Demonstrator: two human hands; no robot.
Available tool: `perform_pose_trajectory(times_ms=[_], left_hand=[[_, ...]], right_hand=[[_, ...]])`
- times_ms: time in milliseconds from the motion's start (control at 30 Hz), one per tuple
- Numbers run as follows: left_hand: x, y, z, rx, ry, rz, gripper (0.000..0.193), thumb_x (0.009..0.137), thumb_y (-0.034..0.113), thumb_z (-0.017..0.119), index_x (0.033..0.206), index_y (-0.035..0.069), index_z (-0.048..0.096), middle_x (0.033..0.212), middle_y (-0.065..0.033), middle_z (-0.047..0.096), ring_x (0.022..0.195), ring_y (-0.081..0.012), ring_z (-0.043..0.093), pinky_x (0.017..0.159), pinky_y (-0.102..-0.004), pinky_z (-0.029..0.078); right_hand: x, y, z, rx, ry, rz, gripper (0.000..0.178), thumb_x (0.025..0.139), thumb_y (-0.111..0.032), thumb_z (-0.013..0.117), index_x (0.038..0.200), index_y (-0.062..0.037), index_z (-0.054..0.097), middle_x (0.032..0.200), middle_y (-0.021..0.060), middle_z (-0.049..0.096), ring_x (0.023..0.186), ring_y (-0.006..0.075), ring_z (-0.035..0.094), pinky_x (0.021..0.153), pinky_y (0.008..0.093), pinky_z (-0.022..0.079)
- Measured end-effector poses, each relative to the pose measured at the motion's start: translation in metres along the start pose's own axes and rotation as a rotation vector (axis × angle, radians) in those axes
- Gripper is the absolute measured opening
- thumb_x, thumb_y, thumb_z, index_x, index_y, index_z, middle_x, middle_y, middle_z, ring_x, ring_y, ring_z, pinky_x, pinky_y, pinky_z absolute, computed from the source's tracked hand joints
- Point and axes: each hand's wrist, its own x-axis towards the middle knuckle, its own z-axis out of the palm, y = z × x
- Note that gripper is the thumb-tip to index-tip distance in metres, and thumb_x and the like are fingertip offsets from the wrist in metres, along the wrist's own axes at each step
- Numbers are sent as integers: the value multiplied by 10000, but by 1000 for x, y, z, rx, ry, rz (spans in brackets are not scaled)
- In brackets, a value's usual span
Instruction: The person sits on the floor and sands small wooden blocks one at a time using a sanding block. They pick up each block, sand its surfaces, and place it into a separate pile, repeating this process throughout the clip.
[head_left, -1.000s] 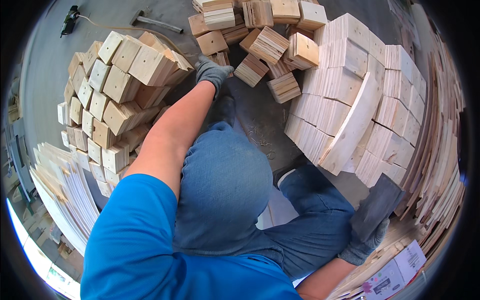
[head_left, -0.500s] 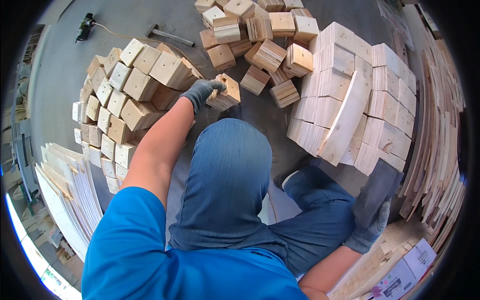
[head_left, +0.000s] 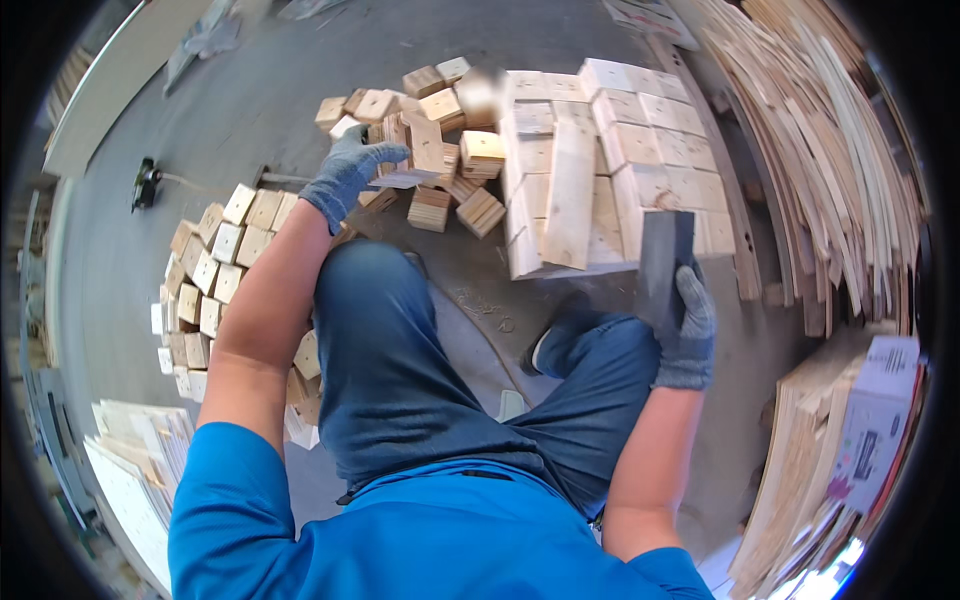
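Both my hands wear grey gloves. My left hand (head_left: 350, 172) is closed around a layered wooden block (head_left: 425, 148), held up in front of a heap of loose wooden blocks (head_left: 428, 207). At the right, my right hand (head_left: 692, 325) grips a flat, dark grey rectangular piece (head_left: 660, 262), held upright over my right knee. Its exact kind cannot be made out. Just beyond it stands a neat stack of pale wooden blocks (head_left: 620, 118), with a loose board (head_left: 570, 195) lying against its near side.
A piled group of blocks (head_left: 228, 245) lies left of my left forearm. Farther left are a corded power tool (head_left: 146, 184) and part of a hammer (head_left: 285, 178). Long planks (head_left: 800, 150) line the right side, above a printed carton (head_left: 875, 430). Thin sheets (head_left: 140, 450) lie lower left.
My left hand has carried the wooden block forward from beside my knee toward the heap. My right hand has brought the dark piece forward and inward. The whole view has shifted.
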Motion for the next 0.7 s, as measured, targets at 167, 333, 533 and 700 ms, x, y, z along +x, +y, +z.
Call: perform_pose_trajectory(times_ms=[167, 333, 533, 700], left_hand=[[-19, 71, 79, 71, -76, 79, 749, 783, 219, 957, 1384, -58, 607, 1218, -167, 739, 1023, -221, 766, 851, -341, 664], [-52, 83, 176, 48, -95, 156, 957, 716, 255, 1021, 1448, -118, 530, 1329, -245, 707, 1200, -287, 721, 1025, -342, 602], [-61, 18, 252, 308, 89, 243, 1210, 634, 286, 1048, 1569, -122, 397, 1438, -278, 623, 1318, -353, 641, 1160, -372, 516], [-60, 10, 281, 191, 96, 282, 1244, 604, 252, 1052, 1581, -91, 363, 1486, -265, 552, 1378, -357, 578, 1205, -384, 473]], right_hand=[[-7, -5, -15, 15, 45, -23, 528, 1002, -204, 768, 1453, 27, 621, 1273, 125, 722, 1108, 207, 710, 954, 328, 591], [-9, -9, -18, 54, 35, -14, 561, 990, -186, 775, 1475, 33, 600, 1277, 129, 717, 1095, 206, 713, 957, 331, 599], [-12, -15, -11, 6, 43, 23, 670, 969, -193, 790, 1529, 75, 539, 1328, 159, 696, 1119, 212, 707, 981, 338, 594], [-11, -14, -12, 0, 41, 1, 691, 962, -197, 794, 1537, 80, 530, 1353, 161, 691, 1145, 212, 701, 1014, 335, 577]])
